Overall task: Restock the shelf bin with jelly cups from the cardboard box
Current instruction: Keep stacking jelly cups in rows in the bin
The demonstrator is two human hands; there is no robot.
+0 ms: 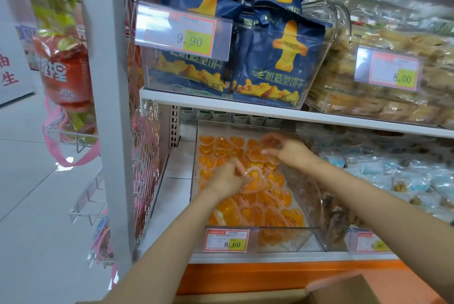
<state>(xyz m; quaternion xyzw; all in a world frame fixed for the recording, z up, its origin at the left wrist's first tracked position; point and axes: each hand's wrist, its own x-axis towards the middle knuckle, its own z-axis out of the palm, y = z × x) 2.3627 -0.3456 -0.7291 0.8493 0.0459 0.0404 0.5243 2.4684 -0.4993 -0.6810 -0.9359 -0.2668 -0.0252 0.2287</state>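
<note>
Among jelly cups, left hand and right hand look blurred.

1. The light is bright, white and even, coming from overhead. The upper shelf throws only a soft shadow over the back of the shelf bin.
2. Glare whitens the clear sleeve over the 9.90 price tag and streaks the plastic bins above.
3. My left hand and right hand look slightly smeared, as do the jelly cups pinched in my fingers.
4. The hanging bags at the left and the cardboard box at the bottom edge are blurred.
5. The wide lens tilts the shelf post and stretches my forearms toward the corners.
</note>
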